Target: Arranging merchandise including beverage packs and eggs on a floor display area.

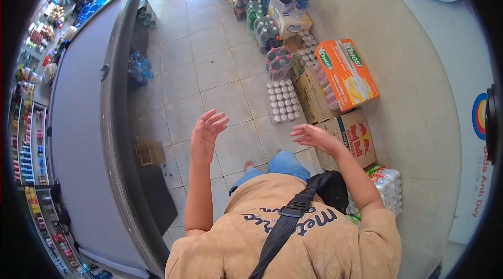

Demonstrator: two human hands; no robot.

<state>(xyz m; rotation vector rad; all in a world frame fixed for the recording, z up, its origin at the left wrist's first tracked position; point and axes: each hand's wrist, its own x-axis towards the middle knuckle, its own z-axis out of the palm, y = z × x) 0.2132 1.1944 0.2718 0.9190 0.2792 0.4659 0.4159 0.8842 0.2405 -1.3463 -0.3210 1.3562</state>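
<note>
My left hand (205, 137) is raised above the tiled floor (220, 71), palm showing and fingers spread, with nothing in it. Across from it, my right hand (316, 137) hangs in the air, fingers stretched towards the left and nothing held. Nearest to the right hand are a shrink-wrapped pack of white-capped bottles (283, 102) on the floor and a Red Bull carton (349, 137). A black strap bag (332, 190) crosses my tan T-shirt (251, 216).
A billiard table (86, 122) with a dark wooden rail runs along the left. Beneath its edge sits a yellow plastic basket (150, 151). Along the right wall stand an orange Yomost carton (347, 75), soda bottle packs (279, 61) and other cartons. Stocked shelves (33, 141) line the far left.
</note>
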